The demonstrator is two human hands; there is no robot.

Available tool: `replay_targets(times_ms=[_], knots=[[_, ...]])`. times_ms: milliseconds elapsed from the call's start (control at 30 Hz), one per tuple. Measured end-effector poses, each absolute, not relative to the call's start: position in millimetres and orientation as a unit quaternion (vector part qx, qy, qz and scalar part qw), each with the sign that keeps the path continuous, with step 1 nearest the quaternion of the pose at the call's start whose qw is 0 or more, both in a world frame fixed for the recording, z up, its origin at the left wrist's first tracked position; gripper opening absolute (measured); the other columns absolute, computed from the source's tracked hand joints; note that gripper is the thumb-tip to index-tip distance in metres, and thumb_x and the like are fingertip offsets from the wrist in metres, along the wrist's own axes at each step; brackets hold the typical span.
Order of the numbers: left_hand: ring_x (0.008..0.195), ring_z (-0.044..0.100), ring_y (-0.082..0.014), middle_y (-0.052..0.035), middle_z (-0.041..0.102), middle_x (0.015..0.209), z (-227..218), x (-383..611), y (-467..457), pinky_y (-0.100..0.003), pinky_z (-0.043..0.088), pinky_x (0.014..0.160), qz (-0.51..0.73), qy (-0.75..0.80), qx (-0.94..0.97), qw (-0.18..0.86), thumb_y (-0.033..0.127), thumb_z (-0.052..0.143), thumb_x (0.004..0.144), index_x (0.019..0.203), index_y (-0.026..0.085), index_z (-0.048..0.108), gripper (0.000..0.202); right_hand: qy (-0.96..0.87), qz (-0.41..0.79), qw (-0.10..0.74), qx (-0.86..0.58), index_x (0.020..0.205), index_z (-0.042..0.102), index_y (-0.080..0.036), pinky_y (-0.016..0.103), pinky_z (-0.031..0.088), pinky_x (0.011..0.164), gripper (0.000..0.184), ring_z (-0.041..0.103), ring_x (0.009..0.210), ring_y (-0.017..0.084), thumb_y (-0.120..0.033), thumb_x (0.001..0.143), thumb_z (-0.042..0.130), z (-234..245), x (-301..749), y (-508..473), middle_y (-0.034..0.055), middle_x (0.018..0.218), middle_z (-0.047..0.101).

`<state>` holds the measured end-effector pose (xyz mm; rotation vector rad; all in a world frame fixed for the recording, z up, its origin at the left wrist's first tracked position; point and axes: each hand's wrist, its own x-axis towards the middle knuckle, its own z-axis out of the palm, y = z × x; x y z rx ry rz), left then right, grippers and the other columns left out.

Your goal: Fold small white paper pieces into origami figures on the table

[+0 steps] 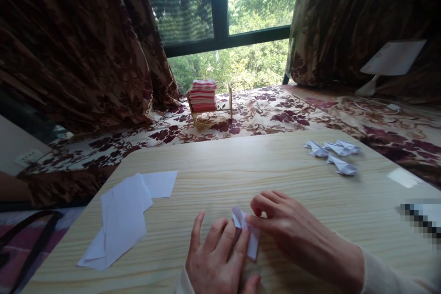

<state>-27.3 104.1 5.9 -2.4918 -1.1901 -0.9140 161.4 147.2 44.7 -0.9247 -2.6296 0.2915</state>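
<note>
A narrow strip of folded white paper [253,242] lies on the table near its front, with a curled flap standing up at its far end. Across its left side rests my left hand [220,252], fingers spread and the index fingertip pressing on the fold; its thumb lies apart, lower down. From the right, my right hand [292,227] has its thumb and bent index finger pinched at the paper's upper edge. Part of the paper is hidden beneath the fingers. Several folded white paper pieces [341,165] with pointed ends sit at the far right of the table.
Loose white paper sheets [126,220] overlap on the left of the wooden table [220,161]. A blurred-out object [425,216] is at the right edge. Beyond are a small rack with folded striped cloths [203,95], a lamp [392,59], curtains and a window.
</note>
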Motion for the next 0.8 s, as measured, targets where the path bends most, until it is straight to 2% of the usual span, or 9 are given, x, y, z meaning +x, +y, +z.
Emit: replay_targets(times_ms=[100, 200, 267, 400, 533, 667, 800], knots=[[0.092, 0.057, -0.0214, -0.0048, 0.070, 0.093, 3.6, -26.6, 105.9, -0.044, 0.013, 0.107, -0.321, -0.401, -0.849, 0.126, 0.048, 0.051, 0.076, 0.103, 0.021, 0.066, 0.040, -0.926, 0.093, 0.166, -0.325, 0.084, 0.060, -0.020, 0.031, 0.032, 0.065, 0.014, 0.043, 0.073, 0.017, -0.012, 0.085, 0.048, 45.7, 163.1, 147.7, 0.0028, 0.080, 0.054], [0.092, 0.056, -0.0216, -0.0057, 0.070, 0.093, 3.0, -26.0, 105.8, -0.043, 0.012, 0.107, -0.325, -0.395, -0.849, 0.130, 0.047, 0.052, 0.076, 0.101, 0.019, 0.066, 0.041, -0.933, 0.063, 0.143, -0.324, 0.088, 0.059, -0.019, 0.031, 0.033, 0.065, 0.006, 0.044, 0.074, 0.018, -0.017, 0.082, 0.056, 44.2, 160.3, 150.3, 0.0032, 0.081, 0.056], [0.093, 0.056, -0.0218, -0.0062, 0.070, 0.095, 3.4, -26.0, 104.4, -0.043, 0.012, 0.107, -0.314, -0.401, -0.852, 0.126, 0.047, 0.052, 0.076, 0.102, 0.018, 0.066, 0.041, -0.938, 0.025, 0.135, -0.318, 0.088, 0.059, -0.017, 0.031, 0.033, 0.064, 0.008, 0.044, 0.073, 0.018, -0.019, 0.080, 0.061, 41.0, 158.7, 151.1, 0.0033, 0.081, 0.057], [0.095, 0.056, -0.0215, -0.0058, 0.070, 0.096, 3.0, -27.1, 102.1, -0.044, 0.012, 0.107, -0.299, -0.407, -0.853, 0.131, 0.046, 0.052, 0.076, 0.104, 0.019, 0.065, 0.040, -0.943, -0.032, 0.164, -0.287, 0.087, 0.058, -0.014, 0.032, 0.032, 0.061, 0.005, 0.044, 0.071, 0.018, -0.018, 0.083, 0.055, 33.8, 164.7, 145.5, 0.0028, 0.077, 0.056], [0.095, 0.056, -0.0213, -0.0054, 0.070, 0.095, 0.3, -27.7, 103.4, -0.043, 0.013, 0.107, -0.302, -0.408, -0.851, 0.130, 0.047, 0.052, 0.076, 0.103, 0.020, 0.065, 0.040, -0.942, -0.029, 0.172, -0.288, 0.083, 0.058, -0.014, 0.032, 0.031, 0.061, 0.009, 0.043, 0.069, 0.018, -0.015, 0.085, 0.050, 36.7, 171.3, 137.2, 0.0037, 0.077, 0.056], [0.096, 0.056, -0.0222, -0.0051, 0.069, 0.099, 0.6, -25.9, 103.9, -0.044, 0.013, 0.106, -0.302, -0.413, -0.851, 0.123, 0.046, 0.054, 0.075, 0.106, 0.021, 0.064, 0.041, -0.943, 0.006, 0.125, -0.309, 0.072, 0.058, -0.015, 0.032, 0.031, 0.062, 0.011, 0.043, 0.073, 0.018, -0.020, 0.082, 0.056, 45.3, 159.4, 140.5, 0.0038, 0.078, 0.056], [0.096, 0.055, -0.0220, -0.0050, 0.068, 0.102, -0.3, -26.0, 103.9, -0.043, 0.014, 0.106, -0.302, -0.414, -0.851, 0.117, 0.047, 0.053, 0.075, 0.104, 0.021, 0.064, 0.041, -0.945, 0.033, 0.107, -0.307, 0.074, 0.060, -0.016, 0.032, 0.033, 0.062, 0.008, 0.043, 0.074, 0.019, -0.022, 0.079, 0.062, 45.6, 145.4, 149.3, 0.0042, 0.081, 0.057]])
